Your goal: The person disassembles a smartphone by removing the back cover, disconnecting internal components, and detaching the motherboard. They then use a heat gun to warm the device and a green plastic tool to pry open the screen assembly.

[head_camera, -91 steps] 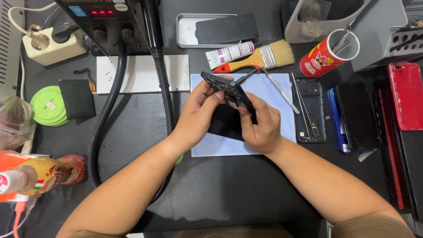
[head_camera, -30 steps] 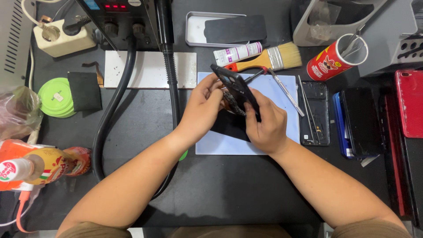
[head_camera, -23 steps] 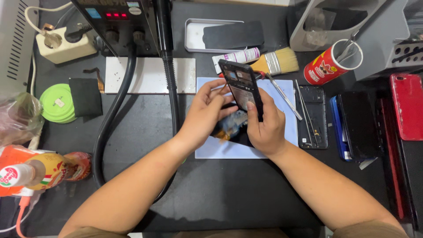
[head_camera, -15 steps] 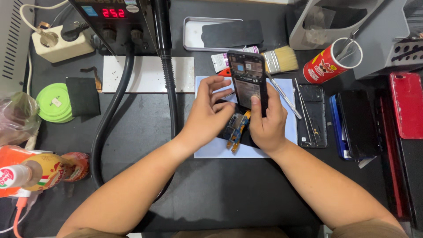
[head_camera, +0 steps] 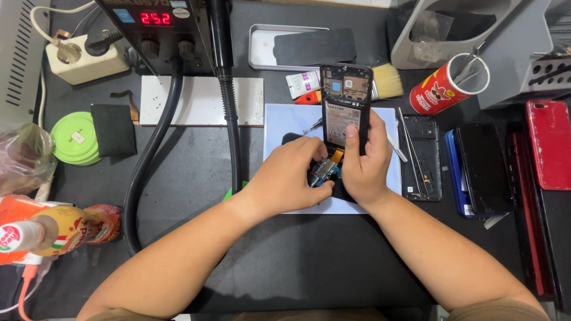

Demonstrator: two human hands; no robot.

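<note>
Over the pale blue mat (head_camera: 291,119), the right hand (head_camera: 364,169) grips the opened phone (head_camera: 345,104) upright while the left hand (head_camera: 291,178) pinches its little bottom part (head_camera: 323,171)

I see a black bench (head_camera: 178,178). Lying on it: pale blue mat (head_camera: 285,119) under my fingers, white slab (head_camera: 196,101) left of them, dark phone frame (head_camera: 421,157) just right, brush (head_camera: 386,80) beyond the fingertips (green discs (head_camera: 74,139) far left).
</note>
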